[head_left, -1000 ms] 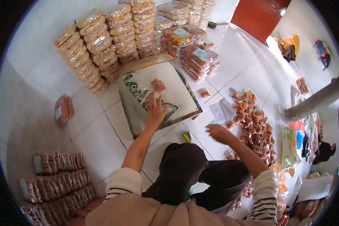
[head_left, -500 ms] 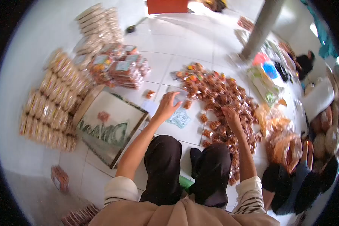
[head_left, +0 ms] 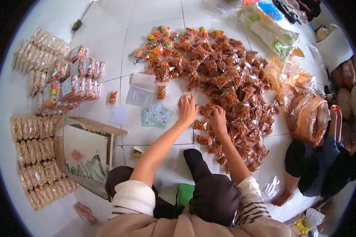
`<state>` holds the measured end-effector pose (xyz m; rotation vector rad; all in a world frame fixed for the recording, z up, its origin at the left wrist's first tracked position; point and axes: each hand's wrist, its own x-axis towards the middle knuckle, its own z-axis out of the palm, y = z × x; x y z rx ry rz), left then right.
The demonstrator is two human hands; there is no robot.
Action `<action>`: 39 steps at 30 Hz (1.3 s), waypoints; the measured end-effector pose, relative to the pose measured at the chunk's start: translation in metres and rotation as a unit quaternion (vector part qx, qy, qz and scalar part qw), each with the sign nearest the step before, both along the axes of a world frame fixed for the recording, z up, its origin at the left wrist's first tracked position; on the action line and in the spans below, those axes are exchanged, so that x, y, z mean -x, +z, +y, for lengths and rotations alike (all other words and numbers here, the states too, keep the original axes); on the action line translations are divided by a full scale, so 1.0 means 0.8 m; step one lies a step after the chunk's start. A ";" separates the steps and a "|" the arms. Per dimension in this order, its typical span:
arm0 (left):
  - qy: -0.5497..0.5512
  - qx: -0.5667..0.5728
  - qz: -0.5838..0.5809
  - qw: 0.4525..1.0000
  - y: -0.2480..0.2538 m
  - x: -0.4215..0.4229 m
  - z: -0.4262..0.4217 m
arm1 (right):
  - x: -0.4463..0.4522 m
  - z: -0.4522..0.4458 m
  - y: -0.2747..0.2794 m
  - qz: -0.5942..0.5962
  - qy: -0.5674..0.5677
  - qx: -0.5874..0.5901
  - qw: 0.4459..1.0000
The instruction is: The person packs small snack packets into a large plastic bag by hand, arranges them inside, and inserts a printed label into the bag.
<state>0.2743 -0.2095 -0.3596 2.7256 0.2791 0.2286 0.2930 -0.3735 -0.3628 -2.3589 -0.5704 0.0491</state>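
Note:
My left hand (head_left: 188, 110) is open over the floor, its fingers apart and nothing visible in them. It lies just left of a small clear packet of brown snack pieces (head_left: 205, 110). My right hand (head_left: 218, 120) bends its fingers down onto that packet's right end, at the near-left edge of a big pile of similar packets (head_left: 225, 75). Two more snack packets (head_left: 200, 125) lie in a rough column below. Left of my hands are green printed labels (head_left: 157, 115), clear plastic bags (head_left: 141, 90) and a single packet (head_left: 161, 92).
A wooden-framed box (head_left: 87, 152) stands at left, before stacked snack packs (head_left: 35, 158) and bundled bags (head_left: 73, 87). Large orange plastic bags (head_left: 304, 106) lie at right, beside another seated person (head_left: 316, 166). A green object (head_left: 184, 195) sits between my legs.
The view has turned and come closer to the pile. My right hand has moved from the pile to a packet at its left edge, near my left hand.

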 end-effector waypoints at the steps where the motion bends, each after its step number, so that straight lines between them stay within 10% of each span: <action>1: -0.016 0.037 -0.015 0.999 -0.011 0.001 -0.007 | 0.000 0.010 -0.011 0.003 0.009 0.040 0.999; 10: -0.044 -0.055 0.080 0.994 -0.049 -0.004 -0.031 | -0.025 0.025 -0.024 -0.021 0.006 0.080 0.997; 13: -0.078 0.078 0.026 0.994 -0.031 -0.011 -0.023 | -0.025 0.021 -0.015 0.013 -0.033 -0.026 0.999; 15: -0.052 0.381 -0.038 0.922 -0.015 -0.017 -0.018 | -0.022 0.030 0.003 0.092 -0.116 -0.141 0.979; 19: 0.052 0.559 -0.033 0.827 0.045 -0.007 -0.005 | 0.000 0.041 0.072 0.120 -0.205 -0.282 0.929; 30: 0.189 0.764 -0.230 0.573 0.231 0.106 0.064 | 0.037 0.102 0.239 0.308 0.015 -0.597 0.740; 39: 0.101 0.709 -0.373 0.590 0.348 0.284 0.121 | 0.164 0.208 0.355 0.384 0.222 -0.441 0.780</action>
